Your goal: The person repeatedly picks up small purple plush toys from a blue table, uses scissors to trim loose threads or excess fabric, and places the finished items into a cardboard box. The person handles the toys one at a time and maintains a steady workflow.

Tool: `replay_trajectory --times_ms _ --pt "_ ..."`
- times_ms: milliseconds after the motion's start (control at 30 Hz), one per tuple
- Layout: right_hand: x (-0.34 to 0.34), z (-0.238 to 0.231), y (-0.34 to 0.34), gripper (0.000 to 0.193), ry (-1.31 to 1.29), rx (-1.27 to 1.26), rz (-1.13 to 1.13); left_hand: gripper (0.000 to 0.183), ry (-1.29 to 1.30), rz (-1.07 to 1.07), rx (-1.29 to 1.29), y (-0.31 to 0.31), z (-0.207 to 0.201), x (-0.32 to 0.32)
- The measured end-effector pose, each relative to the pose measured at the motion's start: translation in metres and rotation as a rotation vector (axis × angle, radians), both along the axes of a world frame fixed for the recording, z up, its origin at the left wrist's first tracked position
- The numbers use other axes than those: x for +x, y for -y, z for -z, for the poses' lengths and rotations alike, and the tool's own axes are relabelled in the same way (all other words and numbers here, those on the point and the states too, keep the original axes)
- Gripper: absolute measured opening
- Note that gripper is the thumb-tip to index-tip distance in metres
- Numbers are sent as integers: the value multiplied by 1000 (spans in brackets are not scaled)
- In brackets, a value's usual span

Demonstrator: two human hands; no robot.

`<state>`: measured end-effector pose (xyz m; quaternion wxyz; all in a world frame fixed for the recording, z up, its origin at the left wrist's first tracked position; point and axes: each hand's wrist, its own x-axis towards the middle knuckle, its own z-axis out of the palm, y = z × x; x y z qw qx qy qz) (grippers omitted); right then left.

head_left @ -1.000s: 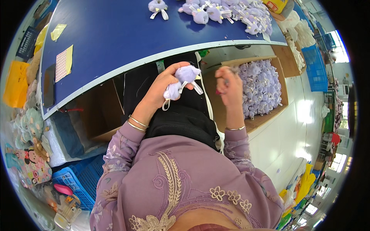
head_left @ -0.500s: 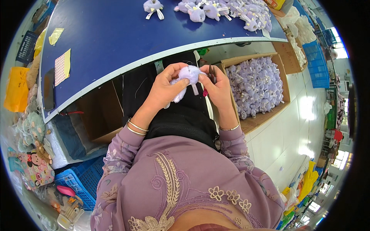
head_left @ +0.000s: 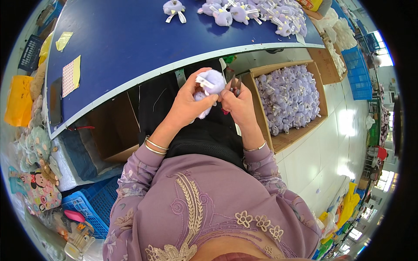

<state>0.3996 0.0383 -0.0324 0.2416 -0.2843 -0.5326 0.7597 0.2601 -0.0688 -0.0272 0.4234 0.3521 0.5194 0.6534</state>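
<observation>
My left hand (head_left: 187,103) is closed round a small lavender plush toy (head_left: 214,81), held above my lap. A white ribbon or label lies across the toy's upper side. Close against it on the right, my right hand (head_left: 238,102) grips a pair of small scissors (head_left: 236,82) with dark blades pointing up and a bit of red showing below. The fingertips of my right hand are right beside the plush; whether they pinch it I cannot tell.
A blue table (head_left: 130,39) stands ahead, with a heap of similar plush toys (head_left: 278,17) at its far right and a single one (head_left: 174,8) apart. To my right, a cardboard box (head_left: 278,141) holds many more. A blue crate (head_left: 89,204) sits at lower left.
The plush toy has been turned in my left hand, so its white ribbon now lies on top. My right hand has shifted slightly, and the scissor blades show more plainly.
</observation>
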Motion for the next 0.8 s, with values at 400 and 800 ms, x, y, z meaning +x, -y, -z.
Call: replay_trajectory --times_ms 400,800 --pt "-6 -27 -2 15 188 432 -26 46 -137 -37 -59 5 -1 -2" --pt "-7 -38 -6 15 407 618 -174 42 -284 6 -126 7 -9 -6"
